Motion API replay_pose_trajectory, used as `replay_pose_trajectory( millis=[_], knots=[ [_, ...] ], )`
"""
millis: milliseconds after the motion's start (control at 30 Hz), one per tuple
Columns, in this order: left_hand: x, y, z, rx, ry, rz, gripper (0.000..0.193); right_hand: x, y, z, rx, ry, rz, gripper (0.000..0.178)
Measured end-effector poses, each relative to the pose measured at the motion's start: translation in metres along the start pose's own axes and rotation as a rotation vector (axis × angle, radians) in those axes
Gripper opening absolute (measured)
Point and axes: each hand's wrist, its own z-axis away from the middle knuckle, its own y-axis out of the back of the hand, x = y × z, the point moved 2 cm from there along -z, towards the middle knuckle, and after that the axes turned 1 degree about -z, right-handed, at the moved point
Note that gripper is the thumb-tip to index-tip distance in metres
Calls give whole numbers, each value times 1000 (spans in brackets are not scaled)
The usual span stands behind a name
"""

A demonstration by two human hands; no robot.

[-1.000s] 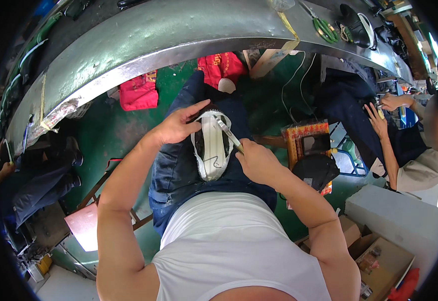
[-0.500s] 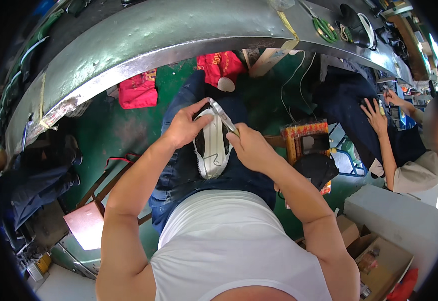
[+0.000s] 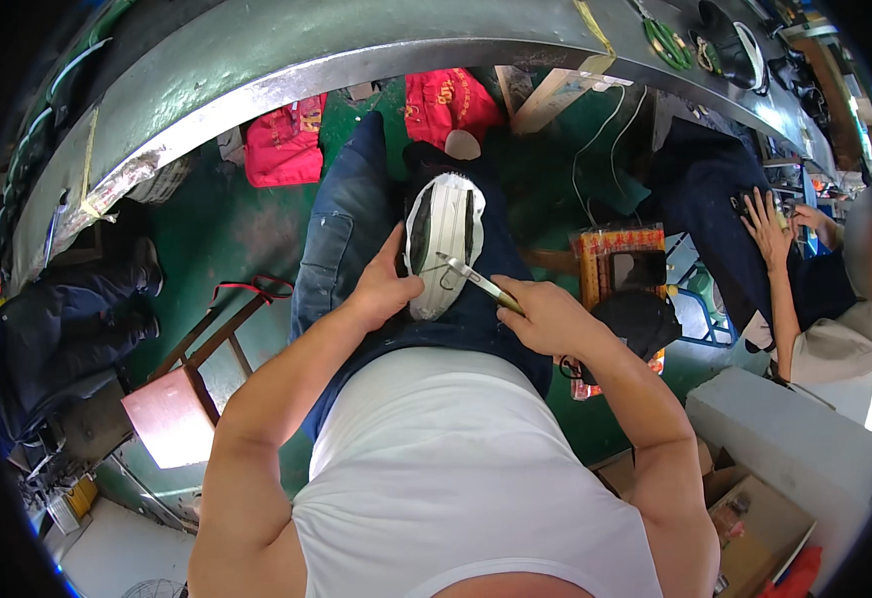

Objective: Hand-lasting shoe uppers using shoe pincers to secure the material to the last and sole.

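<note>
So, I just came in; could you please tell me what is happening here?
A seated person has a white shoe-shaped piece on the lap. The left hand holds its left edge, while the right hand grips a metal hand tool, its head over the lower part of the piece; whether it touches is hard to tell. A metal workbench curves across in front, and a co-worker sits off to the right.

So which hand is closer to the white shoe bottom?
The left hand. It touches the white shoe bottom at its lower left edge. The right hand is off to its right, holding a tool whose metal end reaches over it.
</note>
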Motion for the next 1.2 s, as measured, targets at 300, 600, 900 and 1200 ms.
replay_pose_trajectory(
  millis=[300, 600, 900, 1200],
  knots=[
    [3, -24, 12, -89, -15, -151, 105, -10, -2, -24, 268, 309, 545, 51],
    [14, -25, 17, -69, 73, 713, 92, -49, 31, -57, -286, 99, 762, 18],
    [34, -4, -25, -84, 194, 277, 117, -11, 49, -16, -184, 122, 114, 28],
    [87, 39, -6, -17, -393, -1018, 105, 26, 53, 34, 96, 39, -226, 26]
  ],
)
